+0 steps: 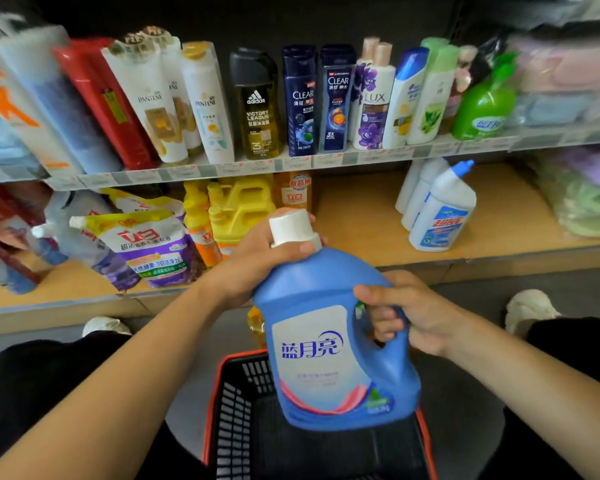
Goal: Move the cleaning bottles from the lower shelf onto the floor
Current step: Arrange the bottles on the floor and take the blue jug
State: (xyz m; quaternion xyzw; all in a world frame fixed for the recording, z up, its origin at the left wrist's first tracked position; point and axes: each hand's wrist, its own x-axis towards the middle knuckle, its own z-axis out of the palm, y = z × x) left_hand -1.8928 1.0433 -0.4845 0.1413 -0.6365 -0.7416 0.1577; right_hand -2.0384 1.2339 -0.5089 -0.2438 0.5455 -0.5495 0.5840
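Large blue plastic detergent jug [329,344] held over red-rimmed black basket [232,417], off the wooden lower shelf [361,216]; left hand [262,259] clamps neck, right hand [409,315] grips handle, so lower upright onto floor [465,386] beside basket.

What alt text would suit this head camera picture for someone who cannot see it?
Two hands hold a large blue plastic detergent jug with a white cap over a red-rimmed black basket: the left hand grips its neck, the right hand its handle. Behind, a wooden lower shelf carries white squeeze bottles and yellow jugs.
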